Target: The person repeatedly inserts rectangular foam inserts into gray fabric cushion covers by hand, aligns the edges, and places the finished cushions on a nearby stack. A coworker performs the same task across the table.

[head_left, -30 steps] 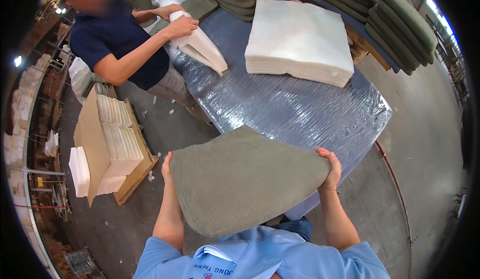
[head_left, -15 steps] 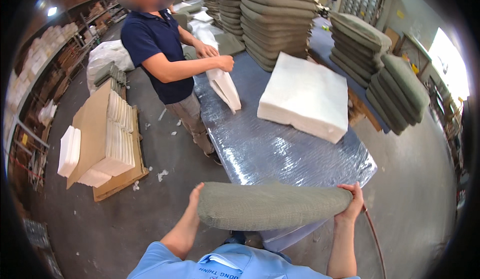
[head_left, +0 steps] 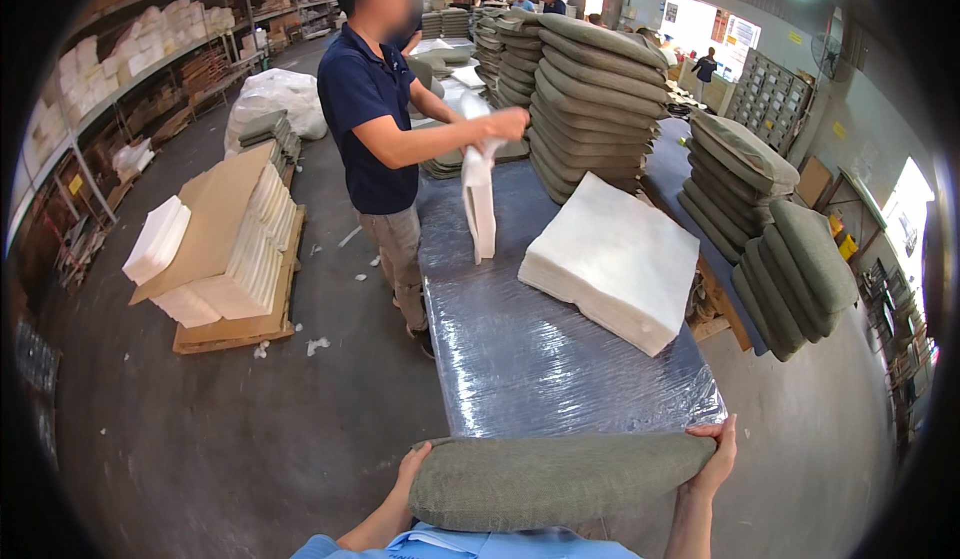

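A green-grey fabric cushion (head_left: 560, 481) is held level close to my body, just past the near edge of the plastic-covered table (head_left: 530, 359). My left hand (head_left: 412, 469) grips its left end and my right hand (head_left: 714, 457) its right end, thumbs along the upper edge; the other fingers are partly hidden. Ahead on the table lies a stack of white padding sheets (head_left: 615, 264). Across the table's left side, a co-worker (head_left: 372, 129) in a dark shirt handles a folded white piece (head_left: 478, 204) with both hands.
Tall piles of similar cushions (head_left: 598, 109) stand at the table's far end. More cushion piles (head_left: 735, 184) rest on a second table to the right. On the floor at left, a pallet (head_left: 235, 331) carries white sheets and cardboard (head_left: 205, 229). Shelving (head_left: 120, 99) lines the left wall.
The view has tilted up, showing more of the far hall. The cushion sits lower in view, nearer my body, still between both hands. The co-worker's hands and white piece have shifted.
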A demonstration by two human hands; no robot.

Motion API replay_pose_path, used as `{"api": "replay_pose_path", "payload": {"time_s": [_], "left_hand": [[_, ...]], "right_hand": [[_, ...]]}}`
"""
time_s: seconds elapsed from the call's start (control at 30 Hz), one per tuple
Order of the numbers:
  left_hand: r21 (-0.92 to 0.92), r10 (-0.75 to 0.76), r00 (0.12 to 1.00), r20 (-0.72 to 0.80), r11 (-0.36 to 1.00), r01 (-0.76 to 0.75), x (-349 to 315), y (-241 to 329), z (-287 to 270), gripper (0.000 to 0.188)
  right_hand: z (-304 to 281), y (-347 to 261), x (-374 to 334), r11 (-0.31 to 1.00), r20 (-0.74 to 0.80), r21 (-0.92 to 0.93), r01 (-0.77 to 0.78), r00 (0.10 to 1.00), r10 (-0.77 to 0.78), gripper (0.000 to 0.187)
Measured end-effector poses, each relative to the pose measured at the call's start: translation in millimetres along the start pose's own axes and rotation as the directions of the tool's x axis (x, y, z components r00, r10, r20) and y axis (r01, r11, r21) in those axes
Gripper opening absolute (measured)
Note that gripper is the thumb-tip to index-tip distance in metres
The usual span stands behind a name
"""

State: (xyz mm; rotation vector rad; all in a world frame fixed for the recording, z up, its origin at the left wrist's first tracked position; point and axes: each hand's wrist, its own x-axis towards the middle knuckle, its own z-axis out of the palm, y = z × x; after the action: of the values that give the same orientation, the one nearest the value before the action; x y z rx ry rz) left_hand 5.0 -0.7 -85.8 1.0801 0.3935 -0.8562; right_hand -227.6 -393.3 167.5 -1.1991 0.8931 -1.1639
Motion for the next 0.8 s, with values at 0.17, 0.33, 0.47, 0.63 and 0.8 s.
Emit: {"api": "replay_pose_path", "payload": {"time_s": [0.17,0.33,0.47,0.63,0.8], "left_hand": [[0.213,0.159,0.980,-0.120,0.968,-0.131,14.1,-37.1,-41.5,0.035],[0.149,0.092,0.977,-0.190,0.987,-0.064,-20.0,-15.1,-19.9,0.036],[0.226,0.040,0.991,-0.129,0.974,-0.010,-14.3,-0.3,-16.9,0.036],[0.301,-0.093,0.983,-0.160,0.944,0.139,16.8,-28.8,-32.2,0.042],[0.511,-0.144,0.946,-0.289,0.813,0.280,79.7,-58.3,-71.6,0.040]], "right_hand": [[1.1,4.7,7.3,1.000,0.045,0.003,-0.030,0.999,0.030,0.062],[7.5,1.5,-1.0,0.998,0.036,0.016,-0.053,0.998,0.052,0.061],[23.3,4.0,-17.2,1.000,0.086,-0.005,0.006,0.996,-0.006,0.059],[12.8,61.0,-28.1,0.982,0.186,-0.155,0.104,0.980,-0.074,0.054],[6.2,72.1,-35.6,0.987,0.253,-0.156,0.027,0.967,0.014,0.046]]}}
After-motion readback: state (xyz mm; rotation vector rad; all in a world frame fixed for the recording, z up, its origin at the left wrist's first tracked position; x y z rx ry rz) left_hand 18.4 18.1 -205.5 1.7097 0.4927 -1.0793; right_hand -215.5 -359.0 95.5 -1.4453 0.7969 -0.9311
